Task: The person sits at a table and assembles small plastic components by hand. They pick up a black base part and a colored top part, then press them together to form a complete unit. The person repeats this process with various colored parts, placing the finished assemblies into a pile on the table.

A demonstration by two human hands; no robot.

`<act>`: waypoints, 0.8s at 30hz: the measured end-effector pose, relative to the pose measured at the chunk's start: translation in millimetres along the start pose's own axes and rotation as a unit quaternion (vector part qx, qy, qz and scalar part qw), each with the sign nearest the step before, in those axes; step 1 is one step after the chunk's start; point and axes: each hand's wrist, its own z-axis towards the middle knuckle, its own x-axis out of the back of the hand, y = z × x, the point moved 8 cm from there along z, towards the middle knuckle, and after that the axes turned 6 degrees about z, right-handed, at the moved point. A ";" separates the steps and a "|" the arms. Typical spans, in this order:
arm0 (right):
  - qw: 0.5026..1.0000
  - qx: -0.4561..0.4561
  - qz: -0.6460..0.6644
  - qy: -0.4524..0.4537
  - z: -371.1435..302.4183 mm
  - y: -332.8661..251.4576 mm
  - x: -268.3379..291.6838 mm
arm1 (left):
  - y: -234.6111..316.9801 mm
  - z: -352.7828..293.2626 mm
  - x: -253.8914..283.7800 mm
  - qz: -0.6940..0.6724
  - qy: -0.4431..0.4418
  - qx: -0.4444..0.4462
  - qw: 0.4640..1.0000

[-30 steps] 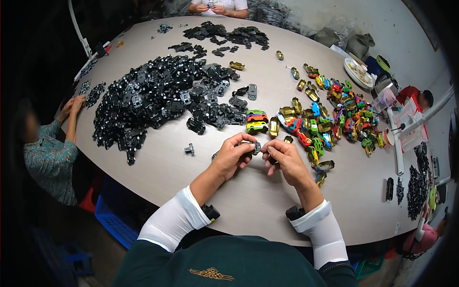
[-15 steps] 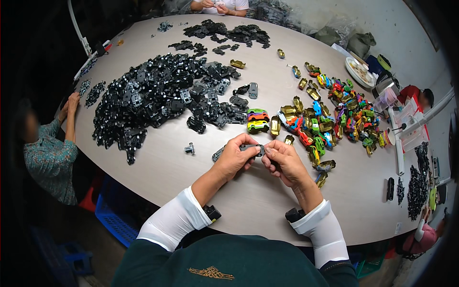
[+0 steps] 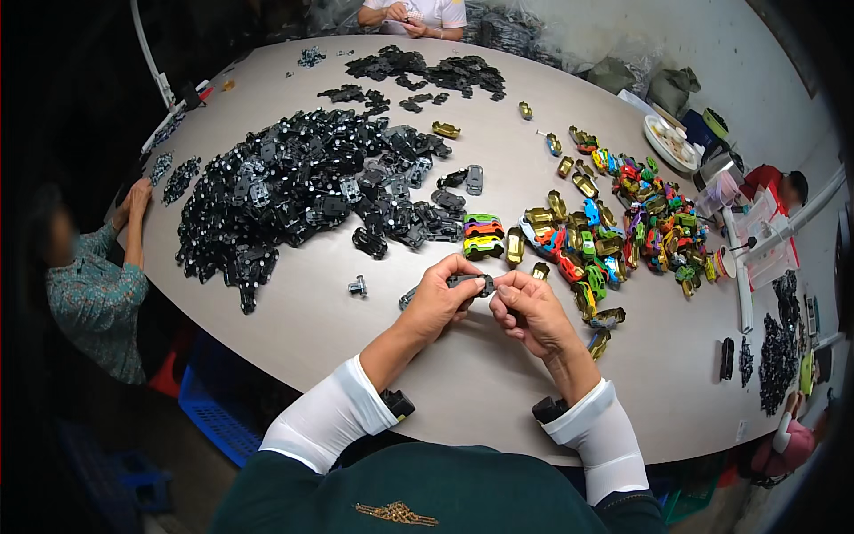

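Both hands meet above the table's near edge. My left hand [image 3: 442, 295] and my right hand [image 3: 531, 309] pinch the two ends of a small black toy-car chassis [image 3: 471, 281] held between the fingertips. A small grey wheel part [image 3: 358, 287] lies on the table just left of my left hand. Directly beyond the hands stand a few finished toy cars [image 3: 482, 235], green, orange and yellow, stacked side by side.
A big heap of black chassis parts [image 3: 294, 182] covers the table's [image 3: 463, 392] left middle. Colourful and gold car shells [image 3: 623, 227] spread on the right. One person sits at the left edge [image 3: 89, 285], another at the far end [image 3: 414, 13]. White trays and boxes [image 3: 676, 142] stand far right.
My hands have stayed in the same spot; the fingers have shifted slightly on the black chassis, now held level between both hands.
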 end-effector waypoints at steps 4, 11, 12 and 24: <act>0.998 -0.016 0.062 -0.008 4.0 7.6 6.9 | -1.6 1.2 -1.3 0.035 -0.005 -0.013 0.999; 0.999 -0.012 0.046 0.000 1.7 7.9 3.5 | 1.7 -1.4 -1.9 0.075 0.007 -0.036 0.997; 0.999 -0.011 0.044 0.001 1.8 8.6 3.8 | 1.9 -1.5 -1.7 0.078 0.011 -0.037 0.996; 0.996 0.027 -0.083 0.036 2.9 5.2 6.7 | 12.7 -0.7 0.7 0.222 0.048 -0.158 0.961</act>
